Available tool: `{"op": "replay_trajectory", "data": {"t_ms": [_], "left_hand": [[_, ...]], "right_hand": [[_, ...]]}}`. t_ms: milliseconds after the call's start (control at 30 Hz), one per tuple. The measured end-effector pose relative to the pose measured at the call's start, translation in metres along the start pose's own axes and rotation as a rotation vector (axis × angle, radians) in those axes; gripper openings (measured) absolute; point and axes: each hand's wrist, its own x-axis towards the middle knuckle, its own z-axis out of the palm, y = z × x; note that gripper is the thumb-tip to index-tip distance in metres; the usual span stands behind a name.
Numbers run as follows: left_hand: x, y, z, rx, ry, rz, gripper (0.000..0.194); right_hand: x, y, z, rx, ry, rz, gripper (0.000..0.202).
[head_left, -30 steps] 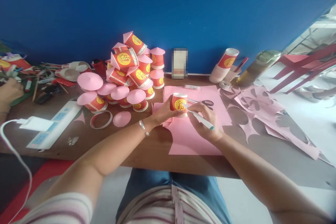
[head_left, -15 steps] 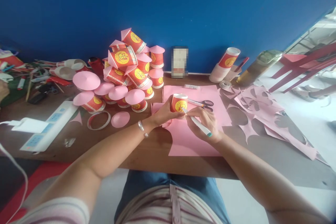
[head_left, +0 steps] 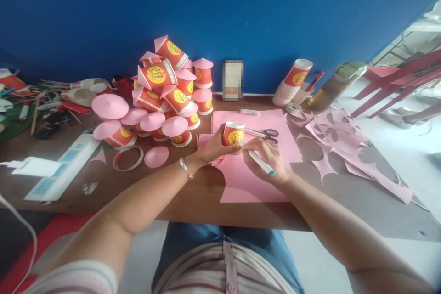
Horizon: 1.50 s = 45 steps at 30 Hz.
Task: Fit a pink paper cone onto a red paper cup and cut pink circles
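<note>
No text readable. Held cup (head_left: pixel 233 127): yellow round emblem, red marks, illegible. Same emblem on piled cups (head_left: pixel 155 75) and leaning cup (head_left: pixel 298 76), also illegible. White tube (head_left: pixel 250 112): print too small. Power strip (head_left: pixel 82 144): blue panels, markings unreadable. Upright card-like thing (head_left: pixel 233 80): pixelated.

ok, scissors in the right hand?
No, the right hand holds a white pen; the scissors lie on the pink paper.

power strip (head_left: pixel 74 152): desk (head_left: pixel 186 200) left | charger (head_left: pixel 36 166): plugged into power strip | cable (head_left: pixel 33 235): at far left | bottle (head_left: pixel 339 83): tilted, rear right of desk | red stool (head_left: pixel 392 80): beyond desk, right | blurred panel (head_left: pixel 233 80): upright before blue wall (head_left: pixel 220 9)
</note>
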Motion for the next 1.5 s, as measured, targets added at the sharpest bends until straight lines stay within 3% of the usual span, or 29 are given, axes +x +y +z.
{"op": "replay_trajectory", "data": {"t_ms": [733, 1167, 1500], "left_hand": [[0.0001, 0.002, -0.0018, 0.047, -0.006, -0.029, 0.078], [-0.0018, 0.0096, 0.0016, 0.035, -0.007, -0.047, 0.079], [0.0007, 0.0014, -0.0005, 0.012, 0.003, -0.029, 0.078]], "right_hand": [[-0.0011, 0.0007, -0.0012, -0.005, -0.098, -0.039, 0.018], [-0.0016, 0.0051, -0.0042, -0.056, -0.065, -0.009, 0.016], [-0.0002, 0.0017, -0.0079, -0.076, -0.118, -0.032, 0.016]]}}
